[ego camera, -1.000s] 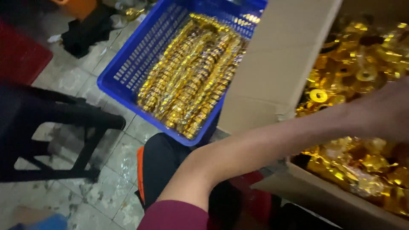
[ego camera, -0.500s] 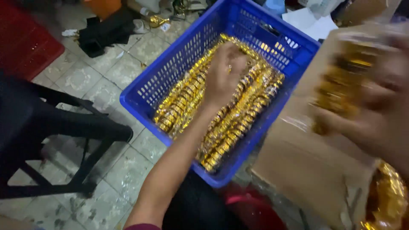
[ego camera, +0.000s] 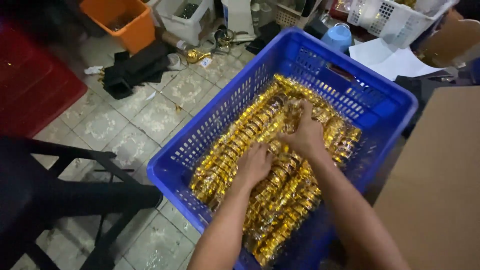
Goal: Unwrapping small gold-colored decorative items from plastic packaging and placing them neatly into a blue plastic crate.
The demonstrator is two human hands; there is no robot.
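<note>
in blue crate (ego camera: 395, 107), both hands (ego camera: 255, 162) on gold packets (ego camera: 280, 200)

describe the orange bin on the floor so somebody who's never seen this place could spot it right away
Start at the big blue crate of gold pieces where both hands rest, then look across the tiled floor to the far left corner. The orange bin sits there beside a white tub. It is the only orange, solid-walled container; the others are white or perforated.

Shiny gold packets (ego camera: 235, 150), seemingly wrapped, rowed in blue crate (ego camera: 320, 55).
</note>
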